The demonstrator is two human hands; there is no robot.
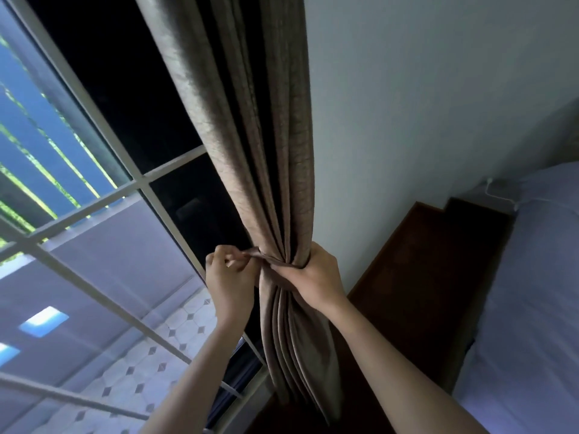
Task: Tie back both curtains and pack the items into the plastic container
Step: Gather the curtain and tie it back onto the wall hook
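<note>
A: State the position of the curtain [250,151].

B: The taupe curtain hangs gathered in folds between the window [94,214] and the pale wall [423,104]. It is pinched to a narrow waist at mid-height and flares out again below that point.

A: Condition of the right hand [316,277]?

B: The right hand is wrapped around the gathered waist from the wall side. Its fingers [282,267] are curled tightly across the front of the bundle, compressing the folds.

A: Condition of the left hand [230,277]?

B: The left hand sits just beside the bundle on the window side. Its fingers are curled, and thumb and forefinger pinch a narrow strip of the same taupe fabric [252,253] that leads into the waist. Whether this strip is a separate tie-back or a fold of the curtain cannot be determined.

A: Surroundings?

B: A dark wooden headboard [423,277] stands against the wall to the right of the curtain. A bed [532,308] with pale bluish bedding adjoins it. White bars cross the window; tiled flooring [141,371] is visible through the lower panes.
</note>
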